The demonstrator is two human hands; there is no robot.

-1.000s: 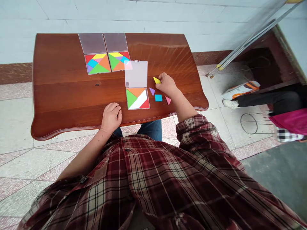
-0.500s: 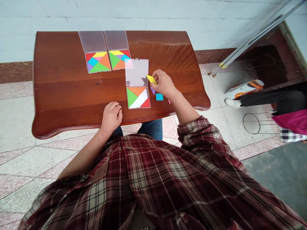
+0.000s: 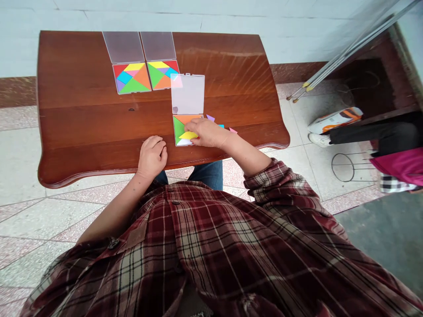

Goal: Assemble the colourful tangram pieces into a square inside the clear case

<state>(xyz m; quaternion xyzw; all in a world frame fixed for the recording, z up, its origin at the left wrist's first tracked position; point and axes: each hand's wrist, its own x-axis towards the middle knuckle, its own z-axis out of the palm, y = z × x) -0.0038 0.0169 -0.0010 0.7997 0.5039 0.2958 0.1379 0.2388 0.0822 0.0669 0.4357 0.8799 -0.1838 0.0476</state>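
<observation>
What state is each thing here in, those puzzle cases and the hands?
Right hand: holding a yellow tangram piece over the nearest tangram case.
Nearest tangram case: open, partly filled.
Left hand: resting on the wooden table.
Far-left case: open, filled.
Far-right case: open, filled.

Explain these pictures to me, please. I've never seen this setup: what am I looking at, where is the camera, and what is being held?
There's no machine here. A person is working with two bare hands, and every picture comes from one camera worn on their head, looking forward and down. On the polished wooden table lie three open plastic cases of coloured tangram pieces. The right hand holds a yellow tangram piece over the nearest case. The left hand rests on the table, holding nothing. A loose purple triangle and pink triangle lie just beyond the right hand.
</observation>
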